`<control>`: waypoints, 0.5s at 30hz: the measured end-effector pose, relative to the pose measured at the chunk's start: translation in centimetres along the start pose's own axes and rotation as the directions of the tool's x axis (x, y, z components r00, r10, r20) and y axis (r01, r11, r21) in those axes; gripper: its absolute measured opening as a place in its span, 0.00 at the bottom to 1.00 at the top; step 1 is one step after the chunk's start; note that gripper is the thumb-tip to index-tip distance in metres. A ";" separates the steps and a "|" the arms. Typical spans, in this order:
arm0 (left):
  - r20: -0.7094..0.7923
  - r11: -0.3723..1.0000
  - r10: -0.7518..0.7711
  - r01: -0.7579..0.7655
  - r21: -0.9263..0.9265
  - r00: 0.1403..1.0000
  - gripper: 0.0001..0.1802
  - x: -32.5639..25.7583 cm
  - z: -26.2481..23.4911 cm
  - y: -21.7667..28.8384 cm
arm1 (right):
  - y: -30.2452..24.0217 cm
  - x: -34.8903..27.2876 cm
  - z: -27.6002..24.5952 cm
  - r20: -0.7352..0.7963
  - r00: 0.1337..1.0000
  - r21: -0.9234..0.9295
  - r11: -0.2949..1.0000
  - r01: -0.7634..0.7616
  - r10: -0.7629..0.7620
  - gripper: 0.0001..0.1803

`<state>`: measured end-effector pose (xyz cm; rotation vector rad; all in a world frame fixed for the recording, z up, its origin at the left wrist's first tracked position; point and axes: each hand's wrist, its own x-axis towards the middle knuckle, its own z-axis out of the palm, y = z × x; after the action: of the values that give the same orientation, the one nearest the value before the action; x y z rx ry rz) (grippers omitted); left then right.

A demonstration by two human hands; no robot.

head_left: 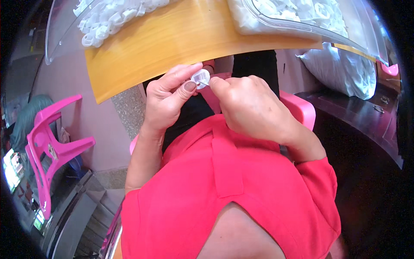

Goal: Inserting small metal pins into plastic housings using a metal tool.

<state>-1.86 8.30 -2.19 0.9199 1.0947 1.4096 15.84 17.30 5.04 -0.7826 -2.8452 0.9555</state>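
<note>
Between the thumb and fingers of my left hand is a small white round plastic part with a recessed face. My right hand is closed in a pinch, its knuckles turned up. From its fingertips a thin metal-looking rod reaches onto the lower part of the white piece. Most of that rod is hidden inside the right hand, so its kind does not show. Both hands are held over my lap, just off the near edge of the table.
On the wood-coloured table, clear plastic trays hold piles of small white plastic parts. A pink plastic chair lies tipped at the left. A stuffed white bag rests on dark furniture at the right.
</note>
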 end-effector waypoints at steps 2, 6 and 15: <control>0.011 0.998 0.024 -0.024 0.064 1.000 0.16 0.1 0.5 0.1 | 0.3 0.3 0.0 0.078 0.997 -0.026 0.999 -0.025 0.027 0.09; 0.063 0.974 0.037 -0.050 0.221 0.997 0.15 0.2 0.7 0.5 | 1.0 0.8 0.2 0.095 0.994 0.018 0.998 0.057 -0.059 0.07; 0.073 0.999 -0.004 0.000 0.049 0.997 0.14 0.1 0.3 -0.2 | 1.7 1.9 -1.1 0.290 0.953 0.082 0.994 0.071 -0.092 0.07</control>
<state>-1.54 8.43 -2.29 0.9978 1.0784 1.3424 15.18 19.99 4.72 -0.5515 -3.0387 1.2484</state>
